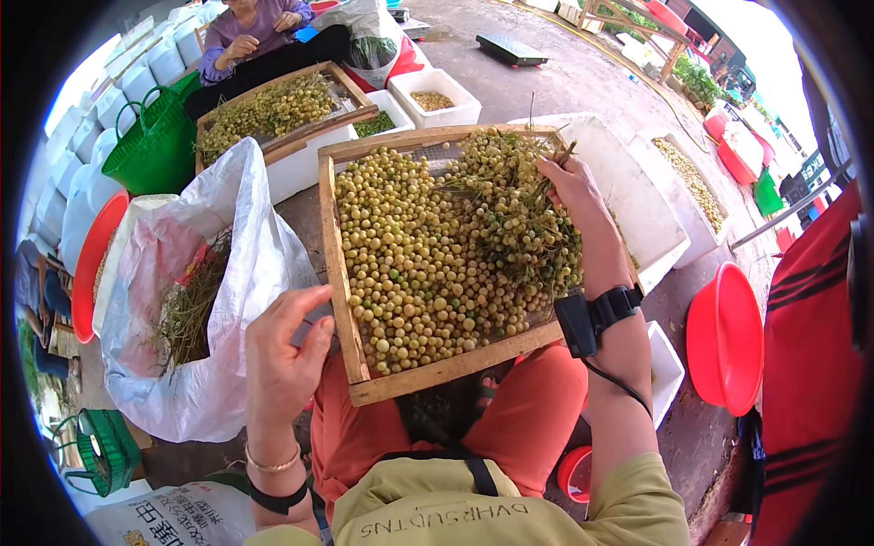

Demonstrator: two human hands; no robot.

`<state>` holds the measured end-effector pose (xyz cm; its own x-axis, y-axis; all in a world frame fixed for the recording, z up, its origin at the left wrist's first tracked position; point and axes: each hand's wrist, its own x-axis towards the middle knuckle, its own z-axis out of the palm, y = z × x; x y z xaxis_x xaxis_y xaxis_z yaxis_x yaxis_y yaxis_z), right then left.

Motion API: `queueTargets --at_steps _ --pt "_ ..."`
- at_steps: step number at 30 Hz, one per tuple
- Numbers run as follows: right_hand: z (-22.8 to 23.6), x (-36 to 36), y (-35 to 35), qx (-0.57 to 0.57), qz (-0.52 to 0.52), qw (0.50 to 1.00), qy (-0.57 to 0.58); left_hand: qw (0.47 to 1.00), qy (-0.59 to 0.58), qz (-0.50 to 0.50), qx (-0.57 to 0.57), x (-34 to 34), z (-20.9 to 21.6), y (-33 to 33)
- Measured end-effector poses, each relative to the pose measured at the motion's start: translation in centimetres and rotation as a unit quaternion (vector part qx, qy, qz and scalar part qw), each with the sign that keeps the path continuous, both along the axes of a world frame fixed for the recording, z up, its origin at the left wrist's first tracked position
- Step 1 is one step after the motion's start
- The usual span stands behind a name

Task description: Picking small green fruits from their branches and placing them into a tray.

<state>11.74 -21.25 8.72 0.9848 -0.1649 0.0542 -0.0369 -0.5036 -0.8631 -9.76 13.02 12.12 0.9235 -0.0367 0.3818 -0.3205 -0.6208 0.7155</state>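
A wooden-framed sieve tray (339, 273) rests tilted across my lap, full of small round yellow-green fruits (419, 264). Stemmy clusters (519, 209) lie heaped in its far right part. My right hand (569, 182) reaches into that heap at the far right corner, fingers closed on a bunch of stems. My left hand (282, 350) hovers beside the tray's near left corner, fingers apart, holding nothing. A black device is strapped to my right wrist (592, 314).
A white sack (237, 273) with stripped stems sits at my left. A second wooden tray (273, 114) of fruit lies beyond, with another person (259, 36) seated behind it. White foam boxes (637, 200), red basins (724, 337) and green baskets (155, 146) surround me.
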Motion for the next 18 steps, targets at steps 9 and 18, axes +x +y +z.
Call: queueTargets --at_steps 9,18 --pt "6.1 -3.9 7.5 -0.136 0.145 0.971 -0.135 0.987 -0.059 -0.079 -0.127 9.0 -3.8 -8.9" --pt "4.2 -6.8 10.4 0.064 0.257 0.961 -0.079 0.938 0.124 -0.015 -0.323 12.3 -7.8 -12.5"
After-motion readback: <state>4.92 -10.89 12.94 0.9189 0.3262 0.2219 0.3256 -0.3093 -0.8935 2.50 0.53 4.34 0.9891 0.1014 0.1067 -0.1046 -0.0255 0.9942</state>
